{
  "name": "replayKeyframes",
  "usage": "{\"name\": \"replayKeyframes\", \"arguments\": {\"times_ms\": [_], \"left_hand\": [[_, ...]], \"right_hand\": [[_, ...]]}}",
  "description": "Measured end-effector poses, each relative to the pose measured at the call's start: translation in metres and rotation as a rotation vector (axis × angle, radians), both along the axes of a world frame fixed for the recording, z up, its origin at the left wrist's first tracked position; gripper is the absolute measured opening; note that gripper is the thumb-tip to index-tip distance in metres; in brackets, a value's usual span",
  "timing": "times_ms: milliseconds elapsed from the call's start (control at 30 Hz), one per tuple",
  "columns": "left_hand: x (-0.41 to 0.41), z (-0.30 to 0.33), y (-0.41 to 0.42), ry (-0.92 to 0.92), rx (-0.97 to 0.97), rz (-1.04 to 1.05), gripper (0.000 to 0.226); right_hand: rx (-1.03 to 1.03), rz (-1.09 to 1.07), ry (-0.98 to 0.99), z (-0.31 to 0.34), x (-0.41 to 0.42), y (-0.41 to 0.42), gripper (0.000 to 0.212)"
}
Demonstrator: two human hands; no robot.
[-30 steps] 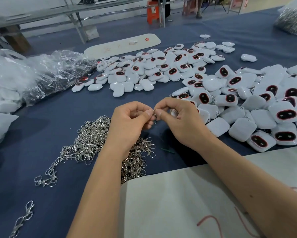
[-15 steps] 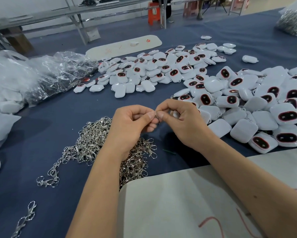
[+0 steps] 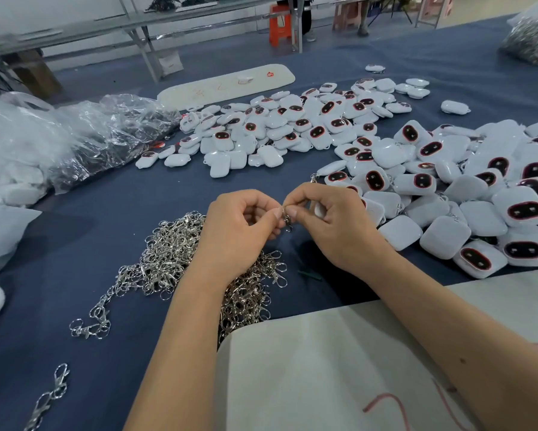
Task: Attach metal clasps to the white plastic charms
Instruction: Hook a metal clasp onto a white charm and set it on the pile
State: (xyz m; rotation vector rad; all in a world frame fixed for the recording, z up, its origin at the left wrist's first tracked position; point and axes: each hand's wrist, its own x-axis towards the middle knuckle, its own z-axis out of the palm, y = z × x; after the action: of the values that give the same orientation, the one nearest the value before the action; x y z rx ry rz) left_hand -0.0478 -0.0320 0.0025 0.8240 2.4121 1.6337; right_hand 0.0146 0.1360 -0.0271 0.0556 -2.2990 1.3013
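Small silver metal clasp (image 3: 287, 217): pinched between left hand (image 3: 239, 231) and right hand (image 3: 333, 225), which cups a glossy white plastic charm (image 3: 319, 209); above tangled silver clasp heap (image 3: 168, 262), blue cloth table (image 3: 74, 244).

Bare blue cloth (image 3: 174, 188) lies open ahead of both hands (image 3: 292, 225), between the tangled silver metal clasps (image 3: 165, 262) under the left wrist and the white plastic charms (image 3: 448, 194) heaped right of the right hand. Crumpled clear plastic bags (image 3: 84, 135) block the far left.

Clasp (image 3: 287, 218) now hangs lower between fingertips — hands barely shifted.
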Motion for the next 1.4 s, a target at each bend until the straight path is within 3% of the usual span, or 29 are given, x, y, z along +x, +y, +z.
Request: {"name": "replayKeyframes", "arguments": {"times_ms": [467,733,1000,1267,1400], "left_hand": [[0.009,0.001,0.006,0.262,0.049,0.046,0.019],[0.003,-0.006,0.001,0.323,-0.056,0.027,0.015],[0.003,-0.007,0.005,0.375,-0.067,0.038,0.016],[0.004,-0.006,0.009,0.421,0.010,0.079,0.012],[0.003,-0.008,0.010,0.417,0.022,0.104,0.011]], "right_hand": [[-0.244,0.031,-0.036,0.006,0.001,0.004,0.017],[0.240,-0.108,0.149,0.005,0.004,-0.001,0.009],[0.341,-0.134,0.202,0.007,0.004,0.001,0.009],[-0.061,-0.028,0.058,0.006,0.004,0.002,0.011],[-0.031,-0.039,0.092,0.007,0.004,0.002,0.012]]}}
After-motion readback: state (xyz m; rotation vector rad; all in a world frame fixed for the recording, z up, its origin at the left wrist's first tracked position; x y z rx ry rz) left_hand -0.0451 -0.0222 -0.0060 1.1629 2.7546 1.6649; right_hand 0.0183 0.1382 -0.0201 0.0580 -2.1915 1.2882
